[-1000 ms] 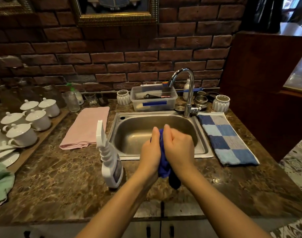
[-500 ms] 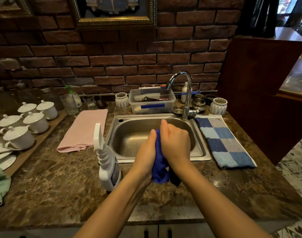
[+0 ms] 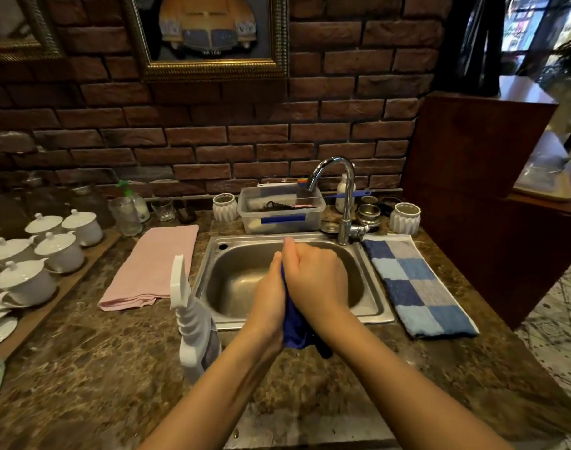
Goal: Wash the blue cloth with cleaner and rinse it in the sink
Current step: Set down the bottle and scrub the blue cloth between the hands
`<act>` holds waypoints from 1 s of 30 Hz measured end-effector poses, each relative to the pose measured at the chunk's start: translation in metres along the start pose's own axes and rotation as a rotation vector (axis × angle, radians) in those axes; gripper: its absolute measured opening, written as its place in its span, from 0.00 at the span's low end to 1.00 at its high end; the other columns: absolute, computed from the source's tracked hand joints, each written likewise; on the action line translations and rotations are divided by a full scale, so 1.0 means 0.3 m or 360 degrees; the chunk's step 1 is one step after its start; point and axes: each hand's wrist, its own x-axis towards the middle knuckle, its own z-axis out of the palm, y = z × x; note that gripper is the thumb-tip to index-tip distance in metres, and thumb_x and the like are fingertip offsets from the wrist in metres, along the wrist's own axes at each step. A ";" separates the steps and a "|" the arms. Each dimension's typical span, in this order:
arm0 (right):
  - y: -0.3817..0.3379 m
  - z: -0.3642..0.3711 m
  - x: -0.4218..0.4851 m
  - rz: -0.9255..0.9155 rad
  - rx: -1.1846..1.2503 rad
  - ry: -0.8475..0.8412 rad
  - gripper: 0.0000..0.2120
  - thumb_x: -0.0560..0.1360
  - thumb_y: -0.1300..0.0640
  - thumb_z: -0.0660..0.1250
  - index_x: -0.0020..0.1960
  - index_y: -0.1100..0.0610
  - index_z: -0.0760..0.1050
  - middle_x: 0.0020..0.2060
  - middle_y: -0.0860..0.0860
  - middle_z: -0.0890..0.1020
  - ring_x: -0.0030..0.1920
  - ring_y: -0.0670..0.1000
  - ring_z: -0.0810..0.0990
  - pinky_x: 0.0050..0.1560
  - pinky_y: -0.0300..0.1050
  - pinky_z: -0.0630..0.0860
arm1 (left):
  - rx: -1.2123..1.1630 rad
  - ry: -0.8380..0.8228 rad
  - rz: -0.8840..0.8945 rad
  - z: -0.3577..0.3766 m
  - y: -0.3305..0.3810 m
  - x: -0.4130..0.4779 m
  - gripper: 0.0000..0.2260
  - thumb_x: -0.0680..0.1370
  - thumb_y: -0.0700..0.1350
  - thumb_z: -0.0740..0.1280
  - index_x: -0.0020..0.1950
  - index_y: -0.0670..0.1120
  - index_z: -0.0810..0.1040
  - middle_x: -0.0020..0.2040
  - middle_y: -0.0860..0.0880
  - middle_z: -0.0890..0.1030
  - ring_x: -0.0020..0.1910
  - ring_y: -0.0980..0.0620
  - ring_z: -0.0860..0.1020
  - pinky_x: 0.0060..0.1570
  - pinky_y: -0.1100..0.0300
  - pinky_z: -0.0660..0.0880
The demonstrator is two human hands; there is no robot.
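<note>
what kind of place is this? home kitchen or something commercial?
Likely a café or bar wash-up counter, not certain. Clues: a board of matching white lidded cups, what look like metal espresso filter baskets by the tap, and a small steel sink under a decorative brick wall.

A dark red brick wall (image 3: 277,138) carries a gilt-framed car picture (image 3: 208,34); a wooden cabinet (image 3: 472,190) stands rightward, above patterned floor tiles (image 3: 556,336).
</note>
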 end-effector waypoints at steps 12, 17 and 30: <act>-0.020 -0.022 0.022 0.0041 -0.0086 0.0040 0.24 0.81 0.49 0.49 0.42 0.60 0.79 0.40 0.58 0.84 0.43 0.58 0.81 0.38 0.44 0.64 | 0.0145 -0.0016 0.0038 0.012 0.071 0.057 0.18 0.80 0.51 0.59 0.33 0.47 0.77 0.26 0.51 0.79 0.28 0.56 0.77 0.33 0.61 0.74; 0.062 -0.051 0.151 0.0230 0.0201 -0.0090 0.24 0.80 0.50 0.51 0.26 0.53 0.65 0.26 0.49 0.70 0.33 0.54 0.72 0.39 0.45 0.64 | 0.0265 -0.0184 -0.0033 0.030 0.050 0.009 0.16 0.81 0.50 0.57 0.42 0.44 0.79 0.36 0.46 0.83 0.34 0.55 0.82 0.35 0.64 0.78; 0.360 -0.180 0.094 0.0408 0.0304 -0.1630 0.16 0.70 0.48 0.69 0.54 0.56 0.78 0.51 0.53 0.81 0.51 0.51 0.80 0.51 0.42 0.75 | 0.0217 -0.0170 -0.0198 -0.186 0.180 0.065 0.13 0.79 0.48 0.60 0.41 0.41 0.78 0.28 0.46 0.82 0.26 0.53 0.80 0.27 0.66 0.77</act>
